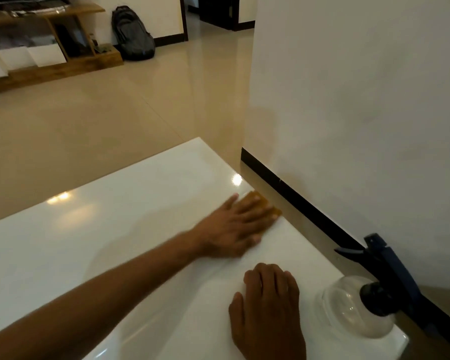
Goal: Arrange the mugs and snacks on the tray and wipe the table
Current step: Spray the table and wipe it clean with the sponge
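Left hand (234,224) flat, fingers straight, pressing an orange cloth (260,202) onto the glossy white table (89,242) at its far right edge. Right hand (268,302) rests palm-down near the front, fingers relaxed. Clear spray bottle (353,305), dark blue trigger head, stands just beside it at the table corner.
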